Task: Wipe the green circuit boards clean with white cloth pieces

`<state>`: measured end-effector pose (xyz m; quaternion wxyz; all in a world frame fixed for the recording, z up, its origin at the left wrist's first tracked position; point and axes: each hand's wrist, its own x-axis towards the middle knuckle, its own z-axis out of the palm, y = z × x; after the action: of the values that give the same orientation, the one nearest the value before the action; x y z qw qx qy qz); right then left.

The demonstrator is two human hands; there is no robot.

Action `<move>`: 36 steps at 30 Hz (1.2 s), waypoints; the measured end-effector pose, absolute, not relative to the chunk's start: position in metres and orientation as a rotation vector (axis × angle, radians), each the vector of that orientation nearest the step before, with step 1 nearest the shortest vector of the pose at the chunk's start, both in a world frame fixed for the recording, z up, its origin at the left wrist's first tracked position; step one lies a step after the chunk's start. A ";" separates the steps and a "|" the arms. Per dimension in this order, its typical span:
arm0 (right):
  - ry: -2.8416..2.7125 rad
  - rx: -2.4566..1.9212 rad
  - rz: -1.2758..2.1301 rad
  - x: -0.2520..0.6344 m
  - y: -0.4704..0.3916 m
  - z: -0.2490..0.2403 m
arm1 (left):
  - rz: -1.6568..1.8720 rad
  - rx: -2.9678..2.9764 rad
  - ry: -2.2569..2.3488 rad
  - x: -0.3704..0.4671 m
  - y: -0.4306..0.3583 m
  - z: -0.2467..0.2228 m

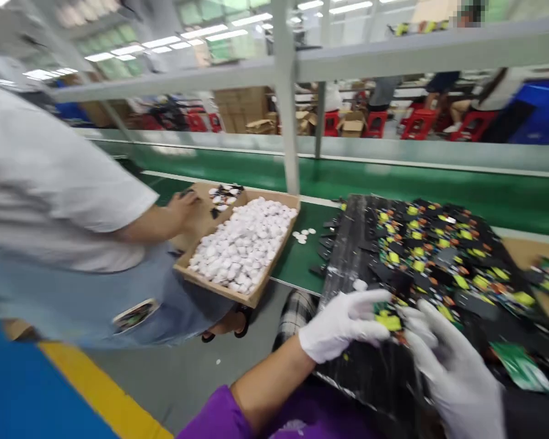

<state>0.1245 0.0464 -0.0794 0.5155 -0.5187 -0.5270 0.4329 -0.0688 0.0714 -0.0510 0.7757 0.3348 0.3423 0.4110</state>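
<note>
Yellow-and-black component (388, 321) pinched between both white-gloved hands at the near edge of a black tray (352, 256). Left hand (343, 326) curled, fingertips closed on its left end; right hand (452, 366) half open, thumb and forefinger touching its right end. Heaped at 1 o'clock, many like components (439, 250). Farther out at 10 o'clock, cardboard box of white caps (242, 244), then a co-worker's hand (185, 207).

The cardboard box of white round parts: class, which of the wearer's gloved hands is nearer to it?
Left. The left hand lies just right of the cardboard box of white round parts; the right hand is farther right, beyond it.
</note>
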 end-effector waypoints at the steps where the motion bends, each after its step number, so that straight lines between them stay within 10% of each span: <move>1: -1.261 -1.257 1.025 0.117 0.046 -0.071 | 0.933 0.747 0.755 -0.071 0.071 -0.050; 36: -1.530 -1.072 0.910 0.098 0.055 -0.048 | 0.942 0.851 0.807 -0.073 0.069 -0.030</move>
<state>0.0975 0.0552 -0.0476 0.5071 -0.4446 -0.6348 0.3773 -0.0725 0.0688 -0.0297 0.7302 0.3865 0.3667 0.4278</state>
